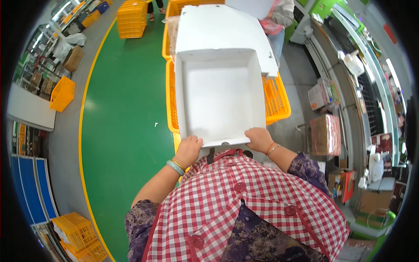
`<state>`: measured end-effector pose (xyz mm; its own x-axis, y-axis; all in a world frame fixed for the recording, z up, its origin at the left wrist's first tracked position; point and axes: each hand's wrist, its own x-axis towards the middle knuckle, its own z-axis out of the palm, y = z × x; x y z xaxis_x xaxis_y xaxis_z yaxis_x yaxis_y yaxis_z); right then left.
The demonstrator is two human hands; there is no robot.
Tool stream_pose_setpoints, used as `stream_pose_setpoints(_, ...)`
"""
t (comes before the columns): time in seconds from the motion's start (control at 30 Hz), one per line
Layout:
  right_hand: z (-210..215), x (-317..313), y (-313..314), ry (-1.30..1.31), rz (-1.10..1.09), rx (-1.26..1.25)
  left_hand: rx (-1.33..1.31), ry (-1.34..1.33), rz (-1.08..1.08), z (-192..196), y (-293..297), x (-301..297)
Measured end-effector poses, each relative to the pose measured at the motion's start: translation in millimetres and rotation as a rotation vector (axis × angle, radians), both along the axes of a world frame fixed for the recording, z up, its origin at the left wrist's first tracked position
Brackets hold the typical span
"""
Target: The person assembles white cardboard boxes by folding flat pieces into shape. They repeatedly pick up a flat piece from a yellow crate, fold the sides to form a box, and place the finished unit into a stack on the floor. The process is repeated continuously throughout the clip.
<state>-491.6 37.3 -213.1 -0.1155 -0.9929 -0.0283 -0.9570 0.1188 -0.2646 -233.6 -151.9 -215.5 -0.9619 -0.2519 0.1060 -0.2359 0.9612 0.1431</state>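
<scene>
Gripping white box (218,98) near edge, both hands.

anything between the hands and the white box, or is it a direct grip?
Nothing visible in between. Left hand and right hand both grip the near edge of the open white box directly, above the yellow crates.

Your left hand (188,149) and right hand (259,139) were both raised, fingers curled closed, forearms bent inward
</scene>
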Motion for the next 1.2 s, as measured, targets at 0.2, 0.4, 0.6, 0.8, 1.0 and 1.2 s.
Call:
stream_pose_setpoints(0.2,43.7,-16.2,7.4,-0.117,0.143,-0.005,0.097,0.039,0.011,6.5,-4.8,8.8)
stream_pose_setpoints(0.4,37.7,-26.1,12.9,-0.071,0.22,0.082,0.204,-0.029,0.005,16.7,-5.8,6.7)
stream_pose_setpoints(0.6,17.0,-36.1,14.9,-0.108,0.212,0.11,0.231,-0.106,0.054,11.5,-10.9,-0.9)
stream_pose_setpoints(0.8,4.5,-45.9,9.1,-0.07,0.224,0.226,0.301,-0.354,0.096,33.1,-14.8,-12.6)
stream_pose_setpoints(1.0,1.8,-47.3,12.9,-0.043,0.231,0.179,0.357,-0.106,-0.008,27.5,-23.0,0.7)
stream_pose_setpoints(1.2,-0.7,-45.7,14.6,0.085,0.273,0.142,0.311,-0.267,-0.044,41.3,-25.4,6.5)
